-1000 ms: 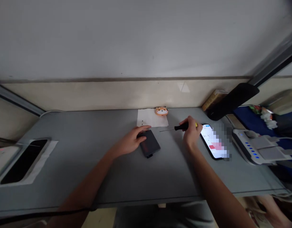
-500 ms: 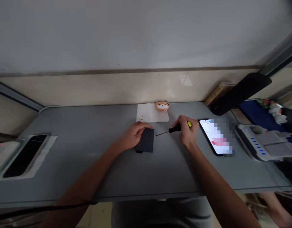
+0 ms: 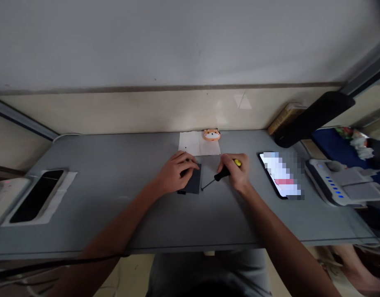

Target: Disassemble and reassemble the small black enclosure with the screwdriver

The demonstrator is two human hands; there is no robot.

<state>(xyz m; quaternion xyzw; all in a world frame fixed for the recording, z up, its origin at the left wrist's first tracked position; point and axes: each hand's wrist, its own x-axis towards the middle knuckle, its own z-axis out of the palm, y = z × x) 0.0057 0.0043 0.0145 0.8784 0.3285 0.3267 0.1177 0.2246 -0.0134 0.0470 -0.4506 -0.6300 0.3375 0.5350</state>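
My right hand point(image 3: 238, 170) is closed round the handle of a screwdriver point(image 3: 221, 175) with black and yellow grips. Its thin shaft slants down to the left, and the tip is close to the right edge of a dark, flat, rectangular device point(image 3: 194, 181). Whether the tip touches that edge I cannot tell. My left hand point(image 3: 176, 172) lies over the device's left and upper part with curled fingers and steadies it on the desk. The fingers and palm hide much of the device's top.
Behind the hands, an orange animal-face case point(image 3: 211, 134) sits on a white paper sheet point(image 3: 190, 143). A lit phone point(image 3: 274, 173) and a grey-white charging dock point(image 3: 324, 181) are to the right. A black cylinder point(image 3: 313, 119) leans there. Another phone point(image 3: 38, 196) lies far left.
The screwdriver tip has moved toward me along the device's right edge, and my right hand has shifted left. My left hand's fingers have curled further over the device.
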